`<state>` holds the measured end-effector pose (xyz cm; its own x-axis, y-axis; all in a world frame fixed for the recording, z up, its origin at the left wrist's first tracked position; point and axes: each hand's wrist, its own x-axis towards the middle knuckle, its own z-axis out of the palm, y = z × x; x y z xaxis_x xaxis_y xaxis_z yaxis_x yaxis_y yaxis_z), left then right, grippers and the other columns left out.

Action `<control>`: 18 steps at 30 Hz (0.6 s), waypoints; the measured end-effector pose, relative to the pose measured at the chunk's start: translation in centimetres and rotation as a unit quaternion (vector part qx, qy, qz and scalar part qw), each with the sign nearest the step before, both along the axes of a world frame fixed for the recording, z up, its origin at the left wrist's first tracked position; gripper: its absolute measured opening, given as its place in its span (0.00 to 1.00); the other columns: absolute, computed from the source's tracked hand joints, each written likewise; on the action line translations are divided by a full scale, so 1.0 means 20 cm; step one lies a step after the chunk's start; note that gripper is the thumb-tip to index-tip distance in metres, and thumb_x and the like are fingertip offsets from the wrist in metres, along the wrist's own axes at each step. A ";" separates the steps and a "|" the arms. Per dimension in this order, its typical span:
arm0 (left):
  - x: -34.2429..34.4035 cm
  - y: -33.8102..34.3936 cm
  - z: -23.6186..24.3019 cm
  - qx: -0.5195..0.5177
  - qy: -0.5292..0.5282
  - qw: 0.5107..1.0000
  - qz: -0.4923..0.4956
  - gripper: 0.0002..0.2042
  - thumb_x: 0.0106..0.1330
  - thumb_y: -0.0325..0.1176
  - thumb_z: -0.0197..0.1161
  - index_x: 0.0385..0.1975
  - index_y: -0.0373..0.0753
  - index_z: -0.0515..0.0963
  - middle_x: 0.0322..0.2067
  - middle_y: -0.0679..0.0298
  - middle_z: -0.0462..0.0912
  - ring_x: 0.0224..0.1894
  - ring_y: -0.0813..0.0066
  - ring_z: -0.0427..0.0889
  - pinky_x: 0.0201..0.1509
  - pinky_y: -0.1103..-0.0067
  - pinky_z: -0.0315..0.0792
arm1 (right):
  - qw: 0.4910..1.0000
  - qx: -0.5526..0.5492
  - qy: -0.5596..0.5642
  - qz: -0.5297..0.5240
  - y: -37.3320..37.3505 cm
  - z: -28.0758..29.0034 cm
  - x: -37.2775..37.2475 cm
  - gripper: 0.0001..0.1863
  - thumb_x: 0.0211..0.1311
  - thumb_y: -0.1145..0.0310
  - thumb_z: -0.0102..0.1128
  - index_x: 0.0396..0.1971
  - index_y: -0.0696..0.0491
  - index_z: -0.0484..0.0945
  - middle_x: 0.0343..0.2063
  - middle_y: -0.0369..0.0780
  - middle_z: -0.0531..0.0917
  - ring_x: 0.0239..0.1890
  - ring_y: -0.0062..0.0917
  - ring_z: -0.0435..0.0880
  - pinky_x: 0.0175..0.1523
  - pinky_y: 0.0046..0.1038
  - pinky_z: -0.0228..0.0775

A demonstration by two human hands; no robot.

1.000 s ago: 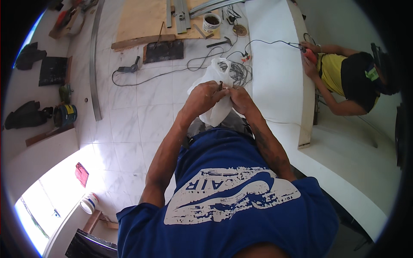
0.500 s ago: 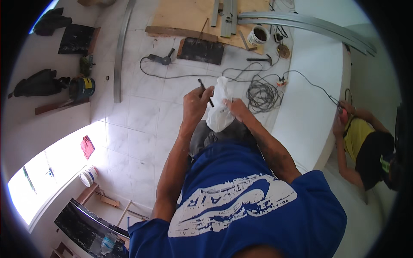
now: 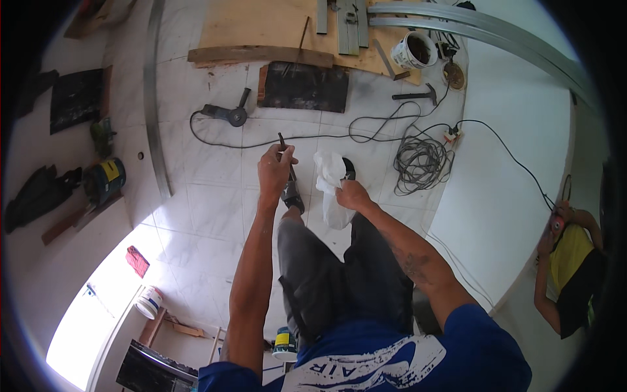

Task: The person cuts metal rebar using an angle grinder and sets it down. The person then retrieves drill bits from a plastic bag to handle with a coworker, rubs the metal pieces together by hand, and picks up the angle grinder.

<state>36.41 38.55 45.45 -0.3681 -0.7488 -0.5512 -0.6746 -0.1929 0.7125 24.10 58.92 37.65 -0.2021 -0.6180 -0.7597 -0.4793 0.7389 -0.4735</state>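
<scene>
My left hand (image 3: 274,171) is closed on a slim dark stick-like tool (image 3: 282,141) held upright, above my left foot. My right hand (image 3: 351,195) grips a thin white plastic bag (image 3: 332,171) that hangs beside it over my right foot. The two hands are apart. An angle grinder (image 3: 230,114) with its cord lies on the tiles in front of me, and a hammer (image 3: 415,96) sits to its right.
A plywood sheet (image 3: 248,26) with metal channels (image 3: 347,27), a bucket (image 3: 413,51) and a dark board (image 3: 302,87) are ahead. Coiled cable (image 3: 421,166) lies by a white ledge (image 3: 498,196). A co-worker (image 3: 571,268) holds a red power tool at far right.
My hands have separated: the left moved leftward with the dark tool, the right keeps the bag. The view has shifted, revealing my legs and feet, while the co-worker appears lower in it.
</scene>
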 end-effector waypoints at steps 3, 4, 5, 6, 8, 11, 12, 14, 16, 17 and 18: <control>-0.14 0.05 -0.36 0.044 0.012 0.999 -0.019 0.15 0.68 0.39 0.60 0.43 0.33 0.80 0.27 0.58 0.86 0.25 0.75 0.82 0.30 0.77 0.73 | 0.998 0.011 0.017 0.056 -0.05 -0.53 -0.04 0.17 0.60 0.63 0.53 0.36 0.63 0.79 0.32 0.57 0.83 0.41 0.51 0.83 0.48 0.44 0.75; -0.18 0.07 -0.46 0.057 0.029 0.998 -0.020 0.15 0.68 0.39 0.59 0.43 0.32 0.81 0.28 0.56 0.86 0.26 0.75 0.82 0.31 0.76 0.73 | 0.997 0.020 0.026 0.064 -0.08 -0.72 -0.06 0.19 0.58 0.59 0.55 0.35 0.63 0.80 0.32 0.57 0.83 0.41 0.50 0.83 0.49 0.44 0.75; -0.20 0.06 -0.55 0.081 0.007 0.995 -0.050 0.15 0.68 0.38 0.59 0.44 0.30 0.80 0.31 0.52 0.85 0.30 0.69 0.83 0.34 0.74 0.73 | 0.996 0.025 0.033 0.076 -0.14 -0.86 -0.08 0.22 0.57 0.55 0.58 0.35 0.63 0.81 0.32 0.56 0.83 0.41 0.49 0.83 0.49 0.43 0.75; -0.22 0.07 -0.65 0.087 0.006 0.995 -0.052 0.15 0.68 0.38 0.59 0.44 0.30 0.80 0.31 0.52 0.85 0.30 0.69 0.83 0.34 0.74 0.73 | 0.996 0.031 0.032 0.074 -0.17 -1.00 -0.13 0.22 0.57 0.55 0.58 0.35 0.63 0.81 0.32 0.56 0.83 0.41 0.49 0.83 0.49 0.43 0.75; -0.16 0.02 -0.83 0.007 0.015 0.994 -0.108 0.16 0.68 0.38 0.60 0.46 0.31 0.81 0.31 0.59 0.82 0.30 0.75 0.79 0.35 0.77 0.72 | 0.973 0.041 -0.085 0.209 -0.41 -1.13 -0.16 0.31 0.51 0.45 0.64 0.34 0.64 0.82 0.34 0.56 0.84 0.42 0.48 0.83 0.50 0.43 0.75; -0.26 -0.04 -0.94 -0.035 -0.008 0.975 -0.220 0.13 0.66 0.35 0.61 0.41 0.31 0.81 0.33 0.55 0.81 0.32 0.64 0.81 0.37 0.72 0.73 | 0.986 0.034 0.005 0.162 -0.63 -1.47 -0.41 0.36 0.45 0.39 0.66 0.34 0.63 0.83 0.36 0.55 0.84 0.43 0.48 0.83 0.51 0.42 0.74; -0.29 -0.06 -0.93 -0.066 -0.041 0.949 -0.306 0.12 0.65 0.34 0.62 0.39 0.31 0.82 0.33 0.53 0.81 0.32 0.59 0.82 0.37 0.70 0.74 | 0.988 0.018 0.055 0.143 -0.72 -1.58 -0.52 0.35 0.47 0.39 0.66 0.34 0.62 0.83 0.37 0.56 0.84 0.43 0.48 0.83 0.51 0.42 0.74; -0.35 -0.10 -0.91 -0.082 -0.044 0.932 -0.349 0.10 0.64 0.34 0.62 0.36 0.31 0.81 0.33 0.53 0.80 0.33 0.55 0.82 0.38 0.68 0.74 | 0.986 -0.056 0.145 0.057 -0.85 -1.76 -0.74 0.21 0.58 0.54 0.58 0.31 0.60 0.84 0.36 0.55 0.83 0.45 0.49 0.82 0.51 0.42 0.74; -0.39 -0.15 -0.93 -0.115 -0.049 0.913 -0.389 0.10 0.64 0.33 0.62 0.33 0.32 0.81 0.33 0.52 0.80 0.34 0.52 0.81 0.39 0.66 0.74 | 0.964 -0.147 0.221 -0.020 -0.97 -1.85 -0.92 0.16 0.59 0.60 0.55 0.28 0.58 0.84 0.34 0.51 0.84 0.41 0.46 0.83 0.50 0.43 0.75; -0.39 -0.18 -0.96 -0.134 -0.060 0.894 -0.424 0.09 0.64 0.32 0.61 0.32 0.32 0.81 0.33 0.53 0.80 0.34 0.53 0.82 0.40 0.66 0.74 | 0.947 -0.182 0.255 -0.074 -1.02 -1.91 -0.99 0.15 0.58 0.59 0.57 0.28 0.56 0.84 0.33 0.50 0.84 0.40 0.46 0.83 0.48 0.43 0.75; -0.41 -0.20 -0.98 -0.155 -0.069 0.873 -0.458 0.08 0.64 0.31 0.60 0.31 0.32 0.81 0.33 0.53 0.80 0.34 0.54 0.82 0.41 0.66 0.74 | 0.943 -0.187 0.266 -0.075 -1.04 -1.96 -1.05 0.15 0.58 0.59 0.57 0.28 0.56 0.84 0.33 0.50 0.84 0.40 0.46 0.83 0.48 0.43 0.75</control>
<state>28.31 34.59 25.81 -0.8359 -0.2968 -0.4618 -0.5292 0.6594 0.5340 3.04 38.08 -1.47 -0.6002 -0.7558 -0.2615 -0.6250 0.6473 -0.4363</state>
